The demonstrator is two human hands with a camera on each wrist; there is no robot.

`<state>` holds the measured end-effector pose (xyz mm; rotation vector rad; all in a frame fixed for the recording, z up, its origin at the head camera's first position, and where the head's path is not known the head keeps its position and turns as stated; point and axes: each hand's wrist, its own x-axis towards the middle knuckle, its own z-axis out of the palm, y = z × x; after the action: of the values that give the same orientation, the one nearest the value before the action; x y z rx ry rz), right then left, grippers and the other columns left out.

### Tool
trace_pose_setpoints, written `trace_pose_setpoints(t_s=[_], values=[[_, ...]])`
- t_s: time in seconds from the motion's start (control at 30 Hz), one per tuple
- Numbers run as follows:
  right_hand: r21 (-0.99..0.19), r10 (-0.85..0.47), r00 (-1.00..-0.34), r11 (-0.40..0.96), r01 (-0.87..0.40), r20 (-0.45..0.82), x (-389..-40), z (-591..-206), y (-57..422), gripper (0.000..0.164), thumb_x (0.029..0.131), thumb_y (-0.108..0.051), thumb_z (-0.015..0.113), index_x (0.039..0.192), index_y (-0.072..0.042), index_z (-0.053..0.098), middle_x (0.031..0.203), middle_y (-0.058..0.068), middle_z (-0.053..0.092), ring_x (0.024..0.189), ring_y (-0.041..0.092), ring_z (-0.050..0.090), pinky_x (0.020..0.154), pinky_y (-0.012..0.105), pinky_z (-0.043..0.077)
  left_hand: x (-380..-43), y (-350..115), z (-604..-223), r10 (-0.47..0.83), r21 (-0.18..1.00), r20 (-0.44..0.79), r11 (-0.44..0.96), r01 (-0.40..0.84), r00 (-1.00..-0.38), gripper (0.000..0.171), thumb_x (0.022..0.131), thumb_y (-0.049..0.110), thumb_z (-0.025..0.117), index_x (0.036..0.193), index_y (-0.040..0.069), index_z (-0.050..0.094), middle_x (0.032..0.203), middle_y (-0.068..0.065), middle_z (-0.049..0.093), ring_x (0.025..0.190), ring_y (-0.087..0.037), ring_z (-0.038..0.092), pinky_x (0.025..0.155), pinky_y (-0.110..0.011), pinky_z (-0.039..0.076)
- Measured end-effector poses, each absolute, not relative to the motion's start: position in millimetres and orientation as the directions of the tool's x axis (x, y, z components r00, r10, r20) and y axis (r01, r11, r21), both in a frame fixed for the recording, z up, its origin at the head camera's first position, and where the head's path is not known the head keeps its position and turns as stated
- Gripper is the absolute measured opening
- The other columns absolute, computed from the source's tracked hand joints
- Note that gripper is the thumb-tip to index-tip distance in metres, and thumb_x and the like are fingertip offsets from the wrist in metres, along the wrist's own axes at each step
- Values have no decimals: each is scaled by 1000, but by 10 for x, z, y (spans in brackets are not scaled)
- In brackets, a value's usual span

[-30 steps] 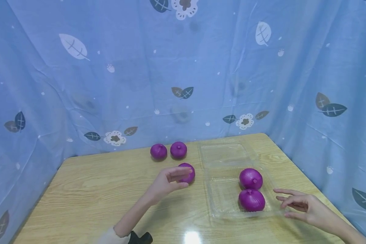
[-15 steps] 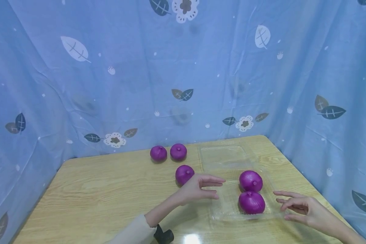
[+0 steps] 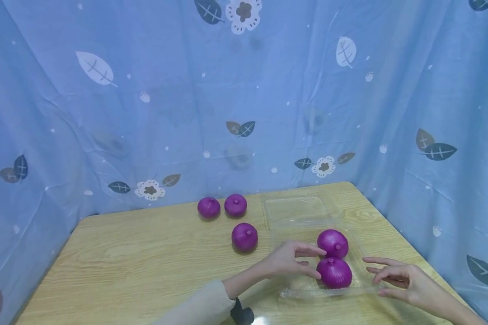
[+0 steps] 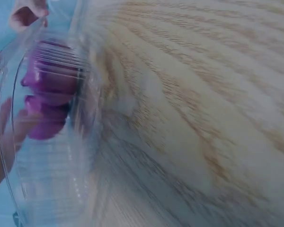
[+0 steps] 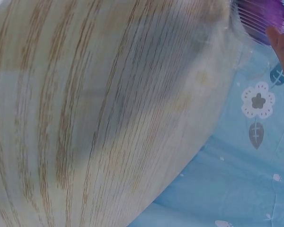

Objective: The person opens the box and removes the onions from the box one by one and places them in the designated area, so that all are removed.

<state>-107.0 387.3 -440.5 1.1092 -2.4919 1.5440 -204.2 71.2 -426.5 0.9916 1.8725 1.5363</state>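
Note:
Two purple onions sit in the right half of a clear plastic box, one the front onion, the other the back onion just behind it. My left hand reaches over the box from the left. Its fingers are extended, with the fingertips right at the left sides of both onions. Beside the box's right wall my right hand hovers with loosely bent fingers and nothing in them. Through the box wall, the left wrist view shows the left fingers by the onions.
The box's clear lid lies folded back behind it. Left of the box a single onion stands on the wooden table. Two more, a left onion and a right onion, stand near the patterned blue curtain.
My left hand has moved right, from beside the single onion on the table to the onions inside the box. The right hand stays beside the box.

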Motion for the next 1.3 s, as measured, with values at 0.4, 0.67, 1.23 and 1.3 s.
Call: trace_pose_setpoints(t_s=[0.4,0.67,1.23,1.3], values=[[-742,-550,-746,305,-598,375,-1077,-4402,3860,31,77,17,67,101,-4,68,139,-15,49,116,0,54,82,14,51,-2034,934,-4263,832,900,90,168,403,-548,49,76,2,79,123,8,64,119,2,66,110,-4,58,90,-20,49],[-727,-552,-741,315,-610,382,-1088,-4403,3848,32,78,18,66,101,-4,68,140,-13,48,117,1,54,83,14,51,-2030,1051,-4330,807,811,92,279,514,-583,51,71,4,83,119,9,66,113,2,65,101,-3,60,78,-11,50],[-776,-558,-748,268,-571,358,-1097,-4395,3852,30,79,18,64,101,-1,67,140,-15,48,119,0,52,83,15,51,-1978,1092,-4344,828,826,69,265,498,-556,57,75,5,81,126,12,58,121,-2,57,105,-9,61,78,-13,50],[-789,-564,-745,246,-562,355,-1089,-4404,3856,30,78,19,64,102,0,67,140,-15,48,119,0,52,84,15,51,-1961,1102,-4359,822,828,61,275,489,-567,51,78,10,80,124,14,58,120,0,58,107,-9,59,80,-14,50]])
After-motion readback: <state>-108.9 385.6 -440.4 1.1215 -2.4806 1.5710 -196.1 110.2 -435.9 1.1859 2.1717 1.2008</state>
